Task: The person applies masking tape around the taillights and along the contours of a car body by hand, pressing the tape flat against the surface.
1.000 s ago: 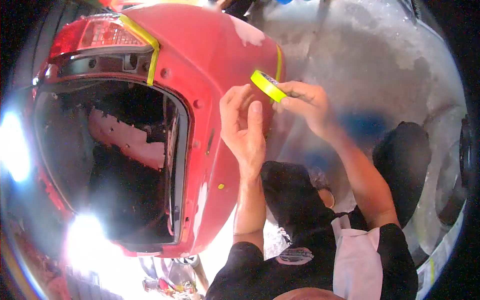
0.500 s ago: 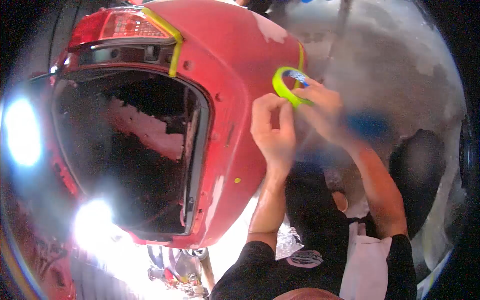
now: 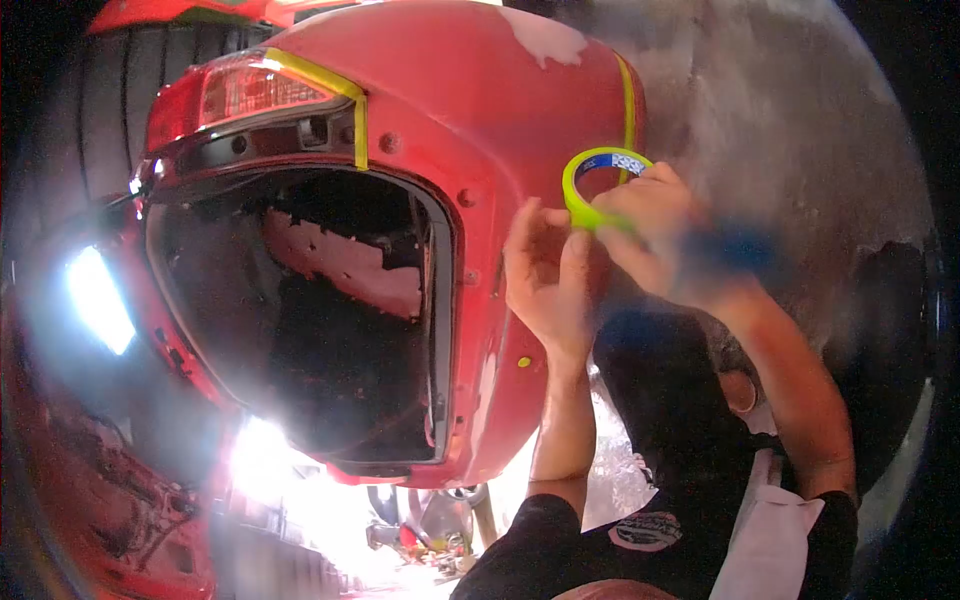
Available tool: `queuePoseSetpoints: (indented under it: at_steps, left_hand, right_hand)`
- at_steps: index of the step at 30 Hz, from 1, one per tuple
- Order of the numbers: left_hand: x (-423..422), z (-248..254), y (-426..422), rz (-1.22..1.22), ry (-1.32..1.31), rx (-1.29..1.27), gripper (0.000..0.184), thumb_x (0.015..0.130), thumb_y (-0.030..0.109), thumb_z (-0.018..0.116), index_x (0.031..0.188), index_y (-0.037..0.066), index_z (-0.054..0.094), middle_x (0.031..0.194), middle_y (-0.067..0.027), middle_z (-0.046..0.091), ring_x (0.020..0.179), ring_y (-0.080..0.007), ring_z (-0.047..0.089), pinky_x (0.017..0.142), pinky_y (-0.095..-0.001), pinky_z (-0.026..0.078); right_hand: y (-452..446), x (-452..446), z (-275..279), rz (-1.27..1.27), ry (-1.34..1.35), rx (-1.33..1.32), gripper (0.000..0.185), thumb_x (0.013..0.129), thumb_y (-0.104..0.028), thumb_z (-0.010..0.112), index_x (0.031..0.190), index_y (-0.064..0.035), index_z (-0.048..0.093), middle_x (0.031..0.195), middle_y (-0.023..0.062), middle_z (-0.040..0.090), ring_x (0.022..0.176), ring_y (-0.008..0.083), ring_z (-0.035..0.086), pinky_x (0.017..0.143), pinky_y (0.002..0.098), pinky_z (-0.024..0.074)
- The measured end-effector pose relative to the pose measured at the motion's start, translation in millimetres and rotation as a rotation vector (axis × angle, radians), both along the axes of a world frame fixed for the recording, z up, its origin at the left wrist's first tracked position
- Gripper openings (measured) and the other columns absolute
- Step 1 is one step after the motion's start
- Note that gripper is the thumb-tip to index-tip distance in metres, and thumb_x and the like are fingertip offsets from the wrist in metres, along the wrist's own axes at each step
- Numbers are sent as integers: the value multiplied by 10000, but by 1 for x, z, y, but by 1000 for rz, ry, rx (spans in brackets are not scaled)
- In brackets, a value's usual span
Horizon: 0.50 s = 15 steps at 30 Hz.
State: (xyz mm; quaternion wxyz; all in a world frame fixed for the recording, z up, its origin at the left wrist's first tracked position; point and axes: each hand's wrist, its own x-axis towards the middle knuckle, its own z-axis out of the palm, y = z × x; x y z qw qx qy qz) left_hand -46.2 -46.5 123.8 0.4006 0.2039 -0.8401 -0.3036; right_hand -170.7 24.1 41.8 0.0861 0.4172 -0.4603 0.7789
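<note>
A roll of bright yellow-green masking tape [image 3: 572, 190] with a blue and white core is in my right hand [image 3: 660, 230], whose fingers close around its lower right side. My left hand [image 3: 548, 285] is just to the left and below the roll, thumb and fingers apart, fingertips close to the roll's lower edge; whether they touch it I cannot tell. Both hands are in front of a red car body [image 3: 430, 90]. One yellow tape strip [image 3: 361, 130] borders the tail light [image 3: 265, 92], and another yellow strip [image 3: 628, 95] runs down the panel's right edge.
The dark rear opening [image 3: 330, 380] of the car is on the left, with a pale patch inside. A small yellow-green dot [image 3: 524, 362] marks the panel. Bright lamps [image 3: 100, 300] glare at left. Grey floor [image 3: 760, 110] spreads on the right. A white cloth [image 3: 775, 540] hangs over my clothing.
My left thumb and fingers have parted from a pinch. Both hands and the tape roll are slightly lower and further right in view, and the view has shifted with the car.
</note>
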Motion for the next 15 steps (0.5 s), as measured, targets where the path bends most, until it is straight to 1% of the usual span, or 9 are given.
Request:
queuePoseSetpoints:
  at_steps: [1,2,3,5,6,8,12,14,15]
  left_hand:
    - [2,2,-5,17,-86,-33,305,928,-49,744,1228,-24,695,1197,-109,680,1066,-179,669,942,-301,542]
    - [1,2,-8,1,-82,-92,228,924,-39,759,1150,-32,725,1161,-103,686,1057,-169,668,941,-300,543]
    - [1,3,-9,3,-89,-95,228,924,-39,759,1150,-32,725,1161,-103,686,1057,-169,668,941,-300,543]
    - [2,10,-7,14,-127,-68,150,929,-40,752,1078,-42,741,1154,-96,687,1034,-160,669,929,-299,547]
    - [0,12,-6,17,-129,-68,150,929,-40,752,1078,-42,741,1154,-96,687,1034,-160,669,929,-299,547]
    - [-3,14,-3,28,-162,-140,120,991,25,730,1093,-39,729,1118,-75,697,1001,-130,659,912,-277,530]
    - [-2,8,-11,58,-191,-264,108,994,17,723,1087,-36,721,1119,-77,690,987,-123,655,899,-274,536]
    - [-3,5,-11,105,-137,-260,107,910,-2,773,1006,-16,729,1030,-117,703,977,-197,679,881,-315,545]
    - [-4,3,-12,104,-136,-260,107,910,-2,773,1006,-16,729,1030,-117,703,977,-197,679,881,-315,545]
  right_hand:
    - [1,0,2,3,-8,0,154,845,-88,729,989,-41,705,875,146,716,826,369,666,849,467,494]
    - [2,0,4,4,9,16,146,830,-74,720,970,-40,697,841,142,701,816,362,666,847,465,490]
    - [1,1,4,5,27,28,139,815,-61,710,950,-39,690,807,137,686,805,354,665,845,463,485]
    - [-1,2,5,-10,25,34,129,805,-56,707,931,-43,685,776,132,671,785,349,660,843,459,483]
    - [-1,2,6,-28,29,44,120,795,-51,705,912,-47,680,746,128,655,765,344,654,841,456,481]
    - [-4,2,6,-40,22,38,121,790,-53,707,908,-47,681,734,128,652,755,343,652,843,454,480]
    - [-10,5,6,-83,-12,-16,119,783,-58,714,897,-48,684,737,130,661,744,340,653,852,454,476]
    - [-11,6,5,-73,-21,-5,124,781,-59,717,902,-47,689,747,134,669,751,339,657,855,457,475]
    - [-12,6,5,-65,-31,5,130,780,-59,719,907,-47,694,757,138,677,759,339,662,858,460,474]
